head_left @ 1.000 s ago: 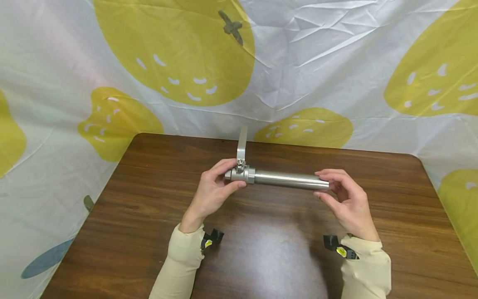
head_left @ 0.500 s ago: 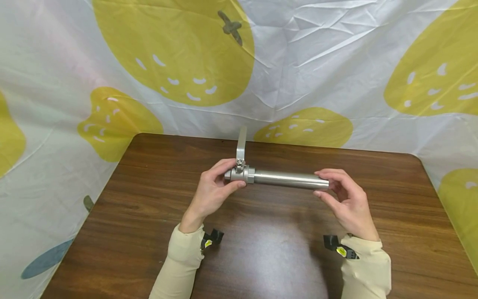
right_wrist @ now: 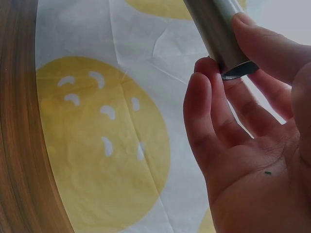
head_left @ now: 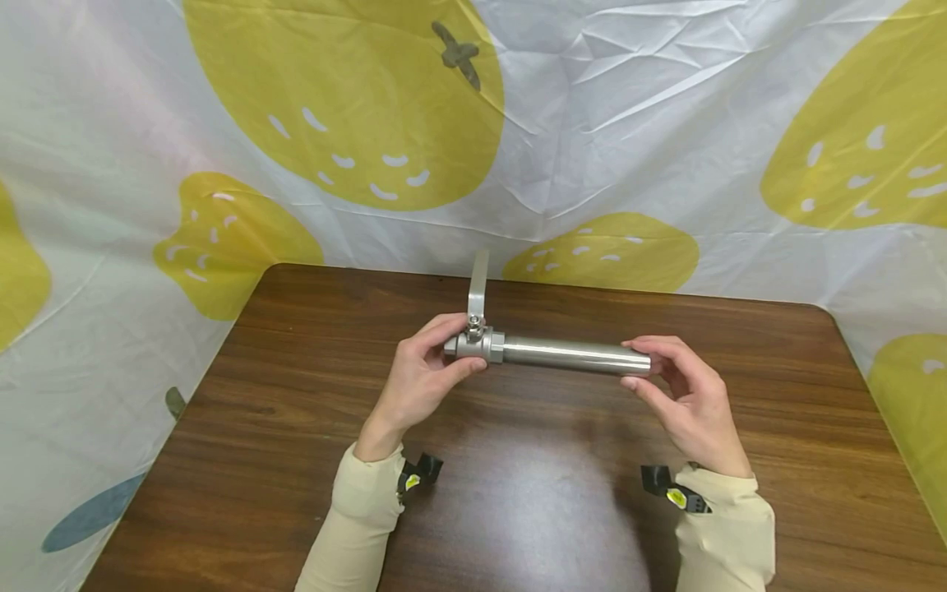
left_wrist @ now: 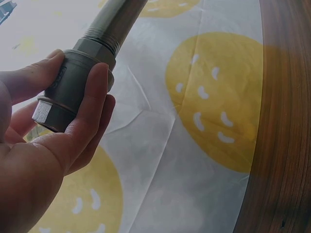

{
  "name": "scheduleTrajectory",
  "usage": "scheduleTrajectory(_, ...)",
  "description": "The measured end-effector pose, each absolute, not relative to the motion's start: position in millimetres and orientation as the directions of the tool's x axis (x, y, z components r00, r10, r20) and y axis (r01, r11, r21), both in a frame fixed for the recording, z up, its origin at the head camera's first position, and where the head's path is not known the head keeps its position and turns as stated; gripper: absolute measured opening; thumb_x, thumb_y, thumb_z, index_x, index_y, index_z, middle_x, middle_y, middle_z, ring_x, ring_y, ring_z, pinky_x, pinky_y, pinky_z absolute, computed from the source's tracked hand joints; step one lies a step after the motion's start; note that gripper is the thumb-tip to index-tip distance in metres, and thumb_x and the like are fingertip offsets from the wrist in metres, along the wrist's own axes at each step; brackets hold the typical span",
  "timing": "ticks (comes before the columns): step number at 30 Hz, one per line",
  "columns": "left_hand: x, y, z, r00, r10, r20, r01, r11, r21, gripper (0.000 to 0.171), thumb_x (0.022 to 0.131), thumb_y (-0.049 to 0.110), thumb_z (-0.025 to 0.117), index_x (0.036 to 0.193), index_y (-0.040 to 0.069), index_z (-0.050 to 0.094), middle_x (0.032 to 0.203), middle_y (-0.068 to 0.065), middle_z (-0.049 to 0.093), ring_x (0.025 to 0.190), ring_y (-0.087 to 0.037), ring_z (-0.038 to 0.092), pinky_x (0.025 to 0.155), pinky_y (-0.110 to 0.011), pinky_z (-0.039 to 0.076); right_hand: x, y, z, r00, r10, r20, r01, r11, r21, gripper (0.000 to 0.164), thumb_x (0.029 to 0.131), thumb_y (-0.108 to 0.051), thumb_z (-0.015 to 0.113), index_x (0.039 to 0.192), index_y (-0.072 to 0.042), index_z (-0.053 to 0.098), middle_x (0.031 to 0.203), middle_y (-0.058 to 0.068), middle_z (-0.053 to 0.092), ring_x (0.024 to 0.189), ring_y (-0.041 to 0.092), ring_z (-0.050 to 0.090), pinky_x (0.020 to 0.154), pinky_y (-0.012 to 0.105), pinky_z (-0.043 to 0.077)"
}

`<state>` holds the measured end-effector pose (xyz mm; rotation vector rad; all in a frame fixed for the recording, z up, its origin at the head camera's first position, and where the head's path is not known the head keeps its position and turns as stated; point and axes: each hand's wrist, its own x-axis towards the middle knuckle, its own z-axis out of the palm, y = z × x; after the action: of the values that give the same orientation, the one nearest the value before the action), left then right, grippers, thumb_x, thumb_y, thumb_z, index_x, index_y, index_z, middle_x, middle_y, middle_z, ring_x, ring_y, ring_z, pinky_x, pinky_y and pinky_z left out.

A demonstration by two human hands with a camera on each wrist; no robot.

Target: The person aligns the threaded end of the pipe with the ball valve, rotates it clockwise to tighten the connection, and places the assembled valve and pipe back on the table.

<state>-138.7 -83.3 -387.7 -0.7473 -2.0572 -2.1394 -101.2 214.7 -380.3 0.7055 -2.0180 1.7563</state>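
Note:
A steel ball valve (head_left: pixel 473 345) with a long flat lever handle (head_left: pixel 478 284) is joined to a smooth metal pipe (head_left: pixel 570 355). My left hand (head_left: pixel 425 374) grips the valve body between thumb and fingers, the lever pointing toward the back. At the pipe's far right end my right hand (head_left: pixel 688 395) pinches it between thumb and fingertips. In the left wrist view, threads show on the pipe (left_wrist: pixel 114 24) where it enters the valve's hex collar (left_wrist: pixel 95 51). The right wrist view shows the open, hollow end of the pipe (right_wrist: pixel 221 39) above the palm.
A brown wood-grain table (head_left: pixel 518 510) spreads beneath both hands. Behind it and at its sides hangs a white cloth (head_left: pixel 547 148) printed with yellow fruit. Black camera mounts (head_left: pixel 420 473) sit on both wrists, over cream sleeves (head_left: pixel 355 526).
The valve and pipe have shifted very slightly left in the head view. Both hands keep their hold.

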Motion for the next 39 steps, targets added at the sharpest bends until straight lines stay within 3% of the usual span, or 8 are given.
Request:
scheduleTrajectory(8,-139,-83,-387,-0.878,0.274,0.393,0.383,-0.092,0.919,0.047,0.072,-0.002,0.071,0.117,-0.003,0.055,0.115,-0.012,0.054,0.098,-0.017,0.054,0.082,-0.023,0.049,-101,215,-380,-0.814,-0.125,0.567,-0.580,0.135,-0.803,0.045,0.063,0.026,0.063,0.105,0.015,0.053,0.102,0.026,0.056,0.086,0.014,0.056,0.075,0.016,0.047)
scheduleTrajectory(18,-138,-83,-387,-0.876,0.277,0.395,0.386,-0.089,0.918,0.048,0.071,-0.004,0.070,0.117,-0.004,0.055,0.115,-0.015,0.053,0.097,-0.017,0.053,0.081,-0.022,0.049,-106,224,-398,-0.850,-0.098,0.518,-0.523,0.280,-0.805,0.044,0.067,0.020,0.066,0.108,0.008,0.057,0.089,0.005,0.061,0.075,0.009,0.056,0.064,0.013,0.048)
scheduleTrajectory(28,-138,-83,-387,-0.869,0.272,0.412,0.403,-0.094,0.911,0.048,0.070,-0.005,0.071,0.116,-0.006,0.055,0.115,-0.015,0.053,0.097,-0.017,0.053,0.082,-0.022,0.049,-97,215,-378,-0.877,-0.056,0.478,-0.467,0.338,-0.817,0.034,0.073,0.014,0.064,0.105,0.006,0.060,0.078,-0.001,0.061,0.069,0.005,0.055,0.059,0.013,0.048)
scheduleTrajectory(31,-138,-82,-387,-0.867,0.271,0.418,0.408,-0.095,0.908,0.048,0.070,-0.006,0.071,0.115,-0.006,0.055,0.114,-0.016,0.053,0.097,-0.017,0.053,0.081,-0.021,0.049,-98,214,-377,-0.875,-0.055,0.482,-0.475,0.300,-0.828,0.033,0.073,0.015,0.063,0.106,0.009,0.058,0.082,0.002,0.062,0.071,0.006,0.057,0.061,0.013,0.049)
scheduleTrajectory(39,-138,-83,-386,-0.868,0.272,0.416,0.407,-0.091,0.909,0.047,0.071,-0.005,0.071,0.115,-0.005,0.056,0.114,-0.015,0.054,0.097,-0.017,0.053,0.081,-0.021,0.049,-101,217,-381,-0.851,-0.113,0.513,-0.522,0.064,-0.851,0.043,0.067,0.024,0.062,0.109,0.016,0.052,0.105,0.028,0.056,0.088,0.016,0.061,0.073,0.018,0.051)
